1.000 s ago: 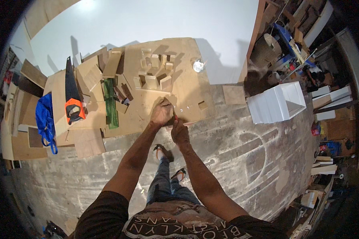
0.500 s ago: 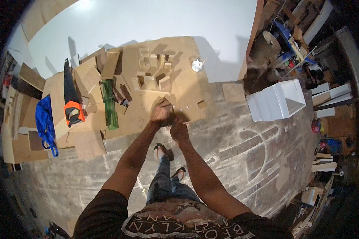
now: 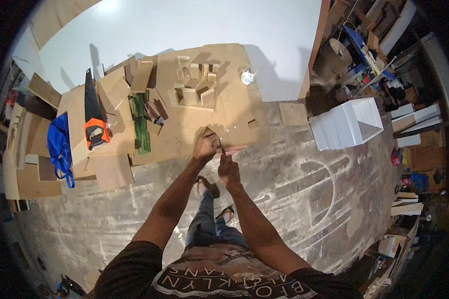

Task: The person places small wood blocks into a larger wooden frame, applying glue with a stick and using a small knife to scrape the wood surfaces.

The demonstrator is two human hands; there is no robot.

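My left hand (image 3: 205, 144) is closed at the near edge of a plywood board (image 3: 184, 139), around what looks like a small piece of wood, mostly covered by the fingers. Just to its lower right, my right hand (image 3: 228, 170) is a fist around a thin, dark, stick-like tool (image 3: 222, 147) whose upper end meets the left fingers. Its exact kind is too small to make out. Beyond both hands, a group of small upright wooden blocks (image 3: 197, 87) stands on a thin base. Small pale bits lie on the board right of my left hand.
On the left lie a handsaw (image 3: 96, 132) with an orange handle, a green-painted strip (image 3: 141, 124), wood offcuts and a blue bag (image 3: 59, 144). A crumpled foil-like cup (image 3: 247, 76) sits at the board's right. A white box (image 3: 344, 124) stands farther right.
My right hand has drawn slightly back toward me, and more of the thin tool shows between the hands. My left hand has shifted slightly nearer. The view has tilted a little.
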